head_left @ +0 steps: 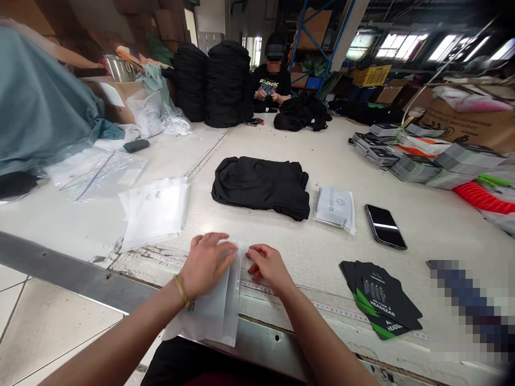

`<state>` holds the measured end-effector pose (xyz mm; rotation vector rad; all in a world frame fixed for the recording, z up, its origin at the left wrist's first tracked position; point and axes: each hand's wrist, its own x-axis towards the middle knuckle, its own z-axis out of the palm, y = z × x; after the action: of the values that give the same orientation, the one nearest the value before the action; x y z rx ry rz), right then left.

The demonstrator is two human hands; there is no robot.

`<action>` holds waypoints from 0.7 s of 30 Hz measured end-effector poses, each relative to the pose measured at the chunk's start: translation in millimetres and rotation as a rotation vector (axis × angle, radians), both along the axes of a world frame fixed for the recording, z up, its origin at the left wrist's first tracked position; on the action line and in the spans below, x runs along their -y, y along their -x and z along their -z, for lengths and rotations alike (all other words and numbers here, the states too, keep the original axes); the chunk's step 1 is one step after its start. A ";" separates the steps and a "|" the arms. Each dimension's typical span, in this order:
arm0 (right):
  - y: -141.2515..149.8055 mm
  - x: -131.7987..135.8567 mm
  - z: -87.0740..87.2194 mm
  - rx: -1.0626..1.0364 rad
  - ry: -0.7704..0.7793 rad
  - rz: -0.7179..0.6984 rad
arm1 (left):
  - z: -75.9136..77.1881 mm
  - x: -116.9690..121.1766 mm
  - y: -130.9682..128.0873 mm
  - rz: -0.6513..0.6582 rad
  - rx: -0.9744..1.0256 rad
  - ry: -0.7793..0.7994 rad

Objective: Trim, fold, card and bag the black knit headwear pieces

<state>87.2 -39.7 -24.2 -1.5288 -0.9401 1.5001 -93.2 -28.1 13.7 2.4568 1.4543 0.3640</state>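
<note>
Mid-table [257,142]: folded black fabric [259,187].
Translucent bag [215,324]: at the near table edge, beneath the left hand [207,265].
Left hand: fingers bent over the bag; grip cannot be told.
Right hand [270,266]: half open, nothing held, just beside the bag.

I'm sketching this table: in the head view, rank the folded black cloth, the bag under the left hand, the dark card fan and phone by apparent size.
1. Folded black cloth and bag: unsure; left hand hides part of the bag, which lies nearer.
2. Dark card fan
3. Phone
</note>
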 end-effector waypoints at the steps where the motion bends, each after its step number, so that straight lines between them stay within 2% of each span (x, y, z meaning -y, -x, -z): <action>1: 3.7 -5.1 -0.5 0.007 0.001 -0.005 | 0.5 -13.7 -2.4 -0.030 0.026 0.016; 4: 11.6 -19.0 -0.4 0.031 0.002 -0.020 | 10.3 -44.7 -13.4 -0.014 0.044 0.122; 8: 14.5 -19.7 1.1 0.049 0.003 -0.059 | 24.8 -53.1 -26.3 0.053 0.074 0.190; 10: 14.6 -3.8 0.4 0.041 0.023 -0.121 | 26.9 -52.6 -25.4 0.020 0.100 0.176; 14: 10.5 51.7 -2.7 0.014 0.114 -0.341 | 24.4 -57.9 -12.4 -0.104 0.142 0.136; 16: 5.5 73.2 -3.9 0.003 0.146 -0.400 | 20.4 -58.6 -11.0 -0.149 0.165 0.122; 18: 0.3 81.2 -5.3 -0.025 0.081 -0.354 | 13.4 -54.2 -18.9 -0.164 0.198 0.106; 21: -8.1 72.6 -9.6 0.018 -0.175 -0.149 | -2.3 -41.4 -42.2 -0.128 0.346 0.063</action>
<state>95.2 -112.4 -14.6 -1.3738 -1.1862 1.4661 -51.0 13.2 16.0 2.1256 1.4479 0.7177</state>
